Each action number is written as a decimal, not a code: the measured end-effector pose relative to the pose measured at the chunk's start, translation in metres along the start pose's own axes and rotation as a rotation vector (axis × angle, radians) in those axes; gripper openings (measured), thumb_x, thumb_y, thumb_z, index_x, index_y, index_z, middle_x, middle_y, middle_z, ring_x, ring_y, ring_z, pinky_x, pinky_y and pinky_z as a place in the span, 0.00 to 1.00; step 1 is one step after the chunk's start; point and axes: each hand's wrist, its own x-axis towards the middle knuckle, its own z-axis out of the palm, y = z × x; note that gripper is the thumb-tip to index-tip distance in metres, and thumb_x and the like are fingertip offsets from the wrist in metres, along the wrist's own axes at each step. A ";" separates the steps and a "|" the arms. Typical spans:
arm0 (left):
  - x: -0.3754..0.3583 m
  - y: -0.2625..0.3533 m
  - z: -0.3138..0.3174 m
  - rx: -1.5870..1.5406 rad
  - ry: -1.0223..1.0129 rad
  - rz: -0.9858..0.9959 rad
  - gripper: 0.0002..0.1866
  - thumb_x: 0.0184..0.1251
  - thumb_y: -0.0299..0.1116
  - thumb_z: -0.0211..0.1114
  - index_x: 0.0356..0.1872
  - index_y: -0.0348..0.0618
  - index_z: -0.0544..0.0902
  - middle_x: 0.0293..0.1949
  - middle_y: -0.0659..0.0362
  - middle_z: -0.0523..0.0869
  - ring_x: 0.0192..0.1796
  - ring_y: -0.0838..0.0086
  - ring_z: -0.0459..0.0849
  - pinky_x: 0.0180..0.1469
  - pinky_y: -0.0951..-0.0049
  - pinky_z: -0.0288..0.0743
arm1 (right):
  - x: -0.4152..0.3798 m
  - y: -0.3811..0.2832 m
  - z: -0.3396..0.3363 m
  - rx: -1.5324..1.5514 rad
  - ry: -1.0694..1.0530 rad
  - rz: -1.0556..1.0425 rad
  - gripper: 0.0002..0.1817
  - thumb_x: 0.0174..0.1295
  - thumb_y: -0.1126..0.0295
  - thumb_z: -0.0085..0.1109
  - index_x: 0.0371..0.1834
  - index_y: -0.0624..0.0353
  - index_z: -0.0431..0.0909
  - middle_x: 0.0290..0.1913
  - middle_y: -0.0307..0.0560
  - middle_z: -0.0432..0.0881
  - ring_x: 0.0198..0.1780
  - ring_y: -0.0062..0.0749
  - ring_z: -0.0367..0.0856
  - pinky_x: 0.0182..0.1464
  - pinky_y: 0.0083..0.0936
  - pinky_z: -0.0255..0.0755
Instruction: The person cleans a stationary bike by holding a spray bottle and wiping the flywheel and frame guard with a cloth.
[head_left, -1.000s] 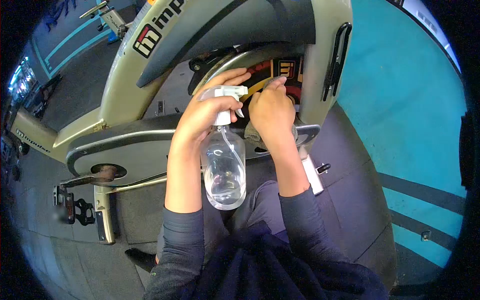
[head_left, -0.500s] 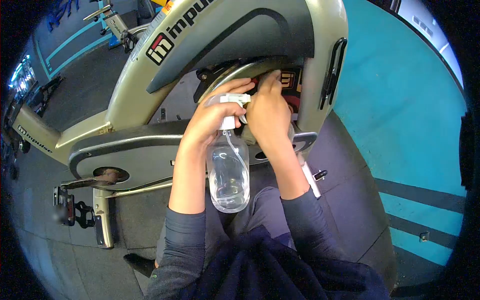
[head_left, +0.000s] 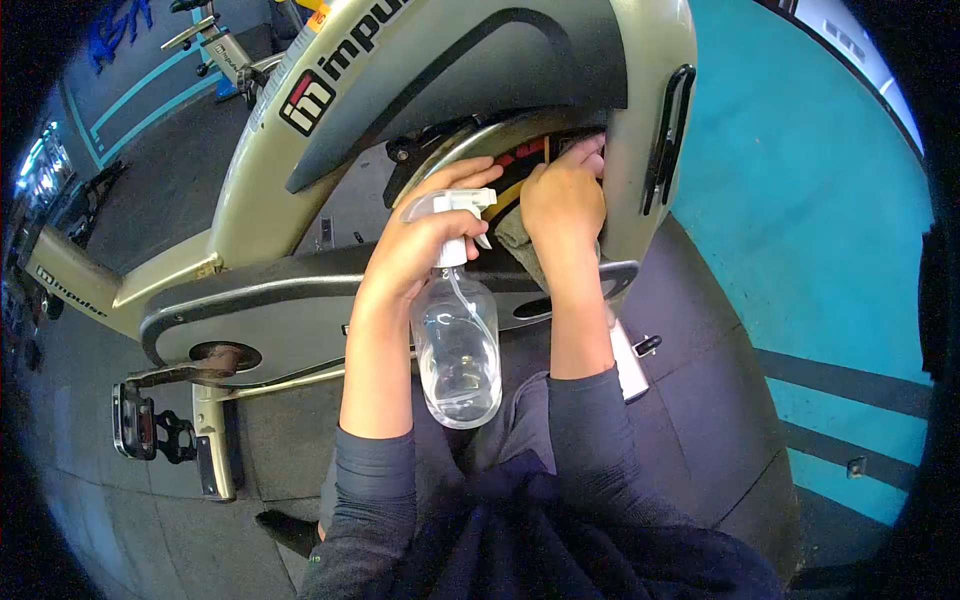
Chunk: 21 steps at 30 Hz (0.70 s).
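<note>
A clear spray bottle with a white trigger head hangs upright from my left hand, whose thumb hooks round the neck while its other fingers reach along the flywheel rim. Inside the opening of the exercise bike frame, my right hand is at the flywheel's right side, next to the rear upright. A greyish cloth hangs from under its palm, partly hidden by the hand.
The bike's grey lower cover runs below both hands, with a pedal at the left. A black handle is on the rear upright. Another bike stands at the upper left.
My right hand has moved right along the flywheel, toward the rear upright, and more of the cloth shows. My left hand and the bottle have hardly moved.
</note>
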 end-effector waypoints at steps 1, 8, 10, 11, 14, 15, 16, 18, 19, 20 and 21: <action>0.000 -0.001 0.000 -0.003 0.005 0.000 0.35 0.41 0.22 0.58 0.61 0.34 0.72 0.59 0.53 0.78 0.29 0.79 0.80 0.28 0.83 0.74 | -0.001 0.000 0.000 -0.002 0.001 0.000 0.39 0.59 0.65 0.53 0.66 0.82 0.49 0.50 0.74 0.73 0.40 0.55 0.82 0.40 0.40 0.79; 0.004 -0.004 -0.001 -0.036 0.006 0.011 0.34 0.40 0.23 0.58 0.59 0.33 0.73 0.54 0.52 0.82 0.28 0.79 0.79 0.28 0.83 0.75 | -0.017 -0.006 -0.035 -0.022 -0.200 -0.076 0.36 0.57 0.68 0.54 0.68 0.71 0.55 0.51 0.59 0.73 0.41 0.44 0.82 0.37 0.31 0.79; 0.002 -0.004 0.002 -0.015 0.034 0.017 0.33 0.40 0.23 0.58 0.57 0.33 0.74 0.53 0.52 0.83 0.28 0.79 0.79 0.28 0.82 0.75 | -0.030 -0.013 -0.037 -0.076 -0.215 -0.195 0.34 0.56 0.68 0.54 0.69 0.64 0.59 0.48 0.51 0.73 0.40 0.36 0.80 0.33 0.25 0.79; 0.000 -0.003 0.003 0.006 0.065 0.026 0.33 0.39 0.23 0.58 0.56 0.33 0.74 0.51 0.52 0.83 0.28 0.79 0.79 0.28 0.82 0.75 | -0.035 -0.015 -0.041 -0.008 -0.261 -0.235 0.35 0.56 0.66 0.54 0.68 0.64 0.60 0.50 0.52 0.72 0.39 0.36 0.80 0.33 0.25 0.79; 0.000 -0.001 0.002 0.038 0.074 0.024 0.32 0.39 0.23 0.58 0.55 0.33 0.74 0.51 0.53 0.83 0.27 0.79 0.78 0.28 0.82 0.74 | -0.040 -0.016 -0.042 0.046 -0.268 -0.273 0.36 0.56 0.65 0.55 0.69 0.62 0.57 0.50 0.53 0.72 0.40 0.38 0.81 0.34 0.27 0.79; -0.001 -0.001 0.002 0.050 0.071 0.016 0.32 0.39 0.24 0.58 0.55 0.33 0.74 0.51 0.52 0.83 0.27 0.78 0.78 0.28 0.82 0.74 | -0.037 -0.017 -0.044 0.072 -0.314 -0.202 0.36 0.57 0.66 0.54 0.70 0.64 0.55 0.51 0.54 0.72 0.41 0.39 0.81 0.35 0.29 0.80; -0.001 -0.001 0.002 0.054 0.070 0.010 0.32 0.39 0.24 0.58 0.55 0.33 0.74 0.51 0.52 0.83 0.27 0.78 0.78 0.28 0.82 0.74 | -0.035 -0.016 -0.045 0.096 -0.362 -0.129 0.37 0.58 0.66 0.53 0.71 0.65 0.53 0.51 0.55 0.72 0.43 0.40 0.81 0.36 0.31 0.80; -0.002 0.000 0.001 0.044 0.073 0.009 0.32 0.39 0.24 0.58 0.55 0.33 0.74 0.52 0.52 0.83 0.28 0.78 0.78 0.28 0.82 0.74 | -0.025 -0.007 -0.034 0.104 -0.360 -0.030 0.37 0.59 0.66 0.52 0.70 0.69 0.50 0.50 0.58 0.73 0.40 0.46 0.82 0.37 0.35 0.79; -0.002 0.000 0.001 0.047 0.075 0.009 0.32 0.39 0.24 0.58 0.55 0.33 0.74 0.52 0.52 0.83 0.28 0.78 0.78 0.28 0.82 0.74 | -0.020 -0.001 -0.027 0.110 -0.355 0.061 0.38 0.61 0.66 0.50 0.70 0.73 0.47 0.48 0.61 0.74 0.38 0.51 0.83 0.38 0.39 0.79; -0.001 -0.001 0.001 0.055 0.073 0.014 0.32 0.39 0.24 0.58 0.55 0.33 0.75 0.52 0.52 0.83 0.28 0.78 0.78 0.28 0.82 0.74 | -0.019 0.005 -0.020 0.069 -0.330 0.054 0.38 0.61 0.65 0.50 0.69 0.77 0.47 0.49 0.64 0.74 0.37 0.50 0.83 0.38 0.38 0.79; -0.001 -0.001 0.001 0.061 0.070 0.019 0.32 0.39 0.24 0.58 0.55 0.33 0.75 0.52 0.51 0.83 0.28 0.78 0.78 0.28 0.82 0.74 | -0.019 0.010 -0.011 0.070 -0.329 0.053 0.38 0.61 0.65 0.50 0.69 0.77 0.47 0.49 0.64 0.74 0.37 0.50 0.83 0.38 0.38 0.79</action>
